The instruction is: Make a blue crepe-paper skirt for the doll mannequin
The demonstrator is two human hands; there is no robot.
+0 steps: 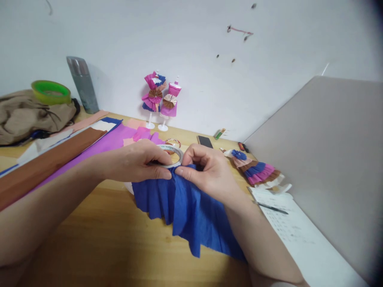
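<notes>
A strip of blue crepe paper [185,207] hangs in gathered folds from my two hands over the wooden table. My left hand [140,161] is closed at the strip's top edge, its fingers also against a white roll of tape [180,153]. Right beside it, my right hand [209,169] pinches the same edge between thumb and bent fingers. The tape roll stands just behind the paper's gathered edge, partly covered by my left fingers. How the tape meets the paper is hidden by my fingertips.
Brown crepe paper [54,159] and other coloured sheets lie left. Two small dress forms [154,95] stand by the wall. A phone [205,141], a layered paper dress [259,171], and a notebook [287,227] with a pen [273,208] lie right. A bottle [83,87] stands back left.
</notes>
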